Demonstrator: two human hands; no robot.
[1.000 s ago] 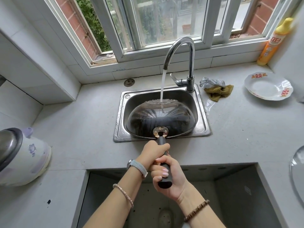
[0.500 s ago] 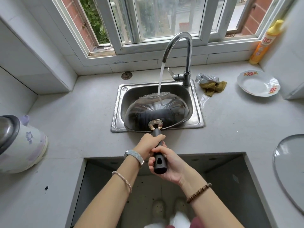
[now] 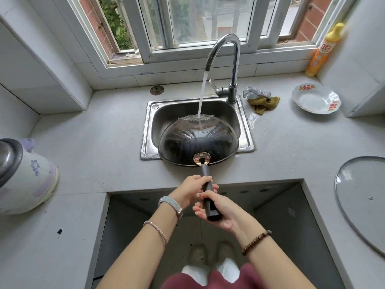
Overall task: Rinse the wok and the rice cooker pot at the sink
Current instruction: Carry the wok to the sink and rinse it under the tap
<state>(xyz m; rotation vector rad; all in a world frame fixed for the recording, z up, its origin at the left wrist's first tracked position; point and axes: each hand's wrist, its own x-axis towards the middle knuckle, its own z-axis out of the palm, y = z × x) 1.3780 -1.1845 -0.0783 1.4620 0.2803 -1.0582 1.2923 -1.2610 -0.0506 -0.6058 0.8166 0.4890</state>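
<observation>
Grey surface (image 3: pixel 100 142) below window | wok (image 3: pixel 198 142) upside down in sink (image 3: pixel 146 130), faucet (image 3: pixel 234 59) stream hitting its underside | left hand (image 3: pixel 194 187) and right hand (image 3: pixel 221 212): fingers clamped on handle (image 3: pixel 205 174) | wok rinse underway; rice cooker (image 3: pixel 29 178) far left, pot not yet rinsed

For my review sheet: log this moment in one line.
phase: rinsing | wok: inverted over sink, tap water hitting its underside | left hand: grips handle | right hand: holds handle end
</observation>
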